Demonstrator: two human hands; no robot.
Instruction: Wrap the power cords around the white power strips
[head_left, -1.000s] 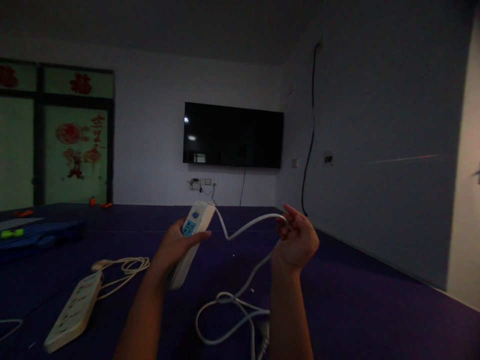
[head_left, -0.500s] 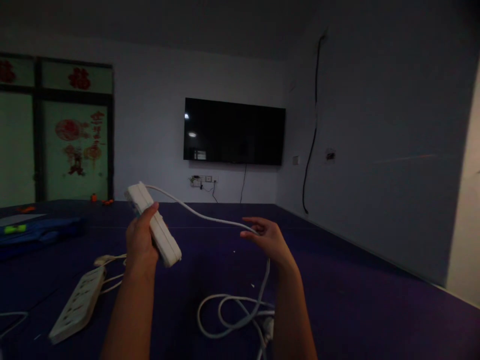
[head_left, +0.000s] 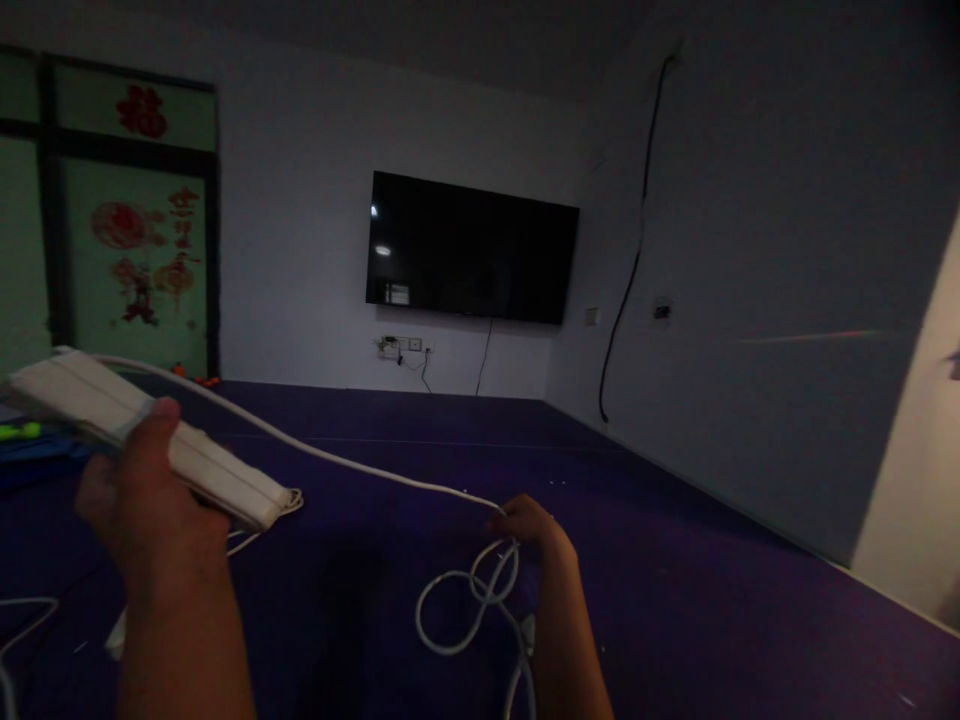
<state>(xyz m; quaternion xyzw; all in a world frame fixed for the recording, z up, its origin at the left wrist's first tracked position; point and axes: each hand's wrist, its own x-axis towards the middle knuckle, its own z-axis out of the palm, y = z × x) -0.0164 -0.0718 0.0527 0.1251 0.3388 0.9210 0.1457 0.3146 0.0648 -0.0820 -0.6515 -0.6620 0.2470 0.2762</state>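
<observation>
My left hand (head_left: 154, 500) is wrapped around a white power strip (head_left: 225, 472), lifted above the purple surface and tilted, its far end up at the left. From that end a white cord (head_left: 322, 455) runs across to my right hand (head_left: 527, 520), whose fingers are closed on it. Below the right hand the cord hangs in loose loops (head_left: 450, 650). Part of a white plug (head_left: 528, 632) shows beside my right wrist. A second power strip (head_left: 116, 635) lies at the lower left, mostly hidden behind my left forearm.
The purple surface (head_left: 675, 600) stretches to the walls, with small white scraps on it. A blue item (head_left: 52, 455) lies at the left, and another cord (head_left: 30, 605) below it. A dark television (head_left: 472, 250) hangs on the far wall above several sockets (head_left: 409, 345).
My left hand has moved left and nearer with the power strip, which now lies flatter. My right hand has lowered and closed on the cord. The cord between them is longer and the view has shifted.
</observation>
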